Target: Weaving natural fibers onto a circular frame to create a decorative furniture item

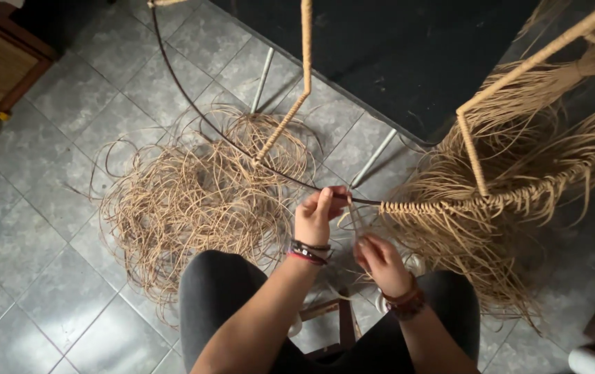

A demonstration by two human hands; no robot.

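Left hand (317,216) raised, fingers pinched around a thin rattan strand (354,216) right at the bare metal frame rod (193,104). Right hand (379,262) lower, just beside, curled on the same strand beneath the rod. Woven edge (443,205) begun to the right, loose fringe (491,249) hanging below. Tangled pile of rattan strands (186,201) on the grey tiled floor (34,228), left of the knees.

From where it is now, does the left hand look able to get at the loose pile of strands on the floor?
Probably yes: the left hand pinches the metal ring, and the strand pile lies just beyond with nothing between.
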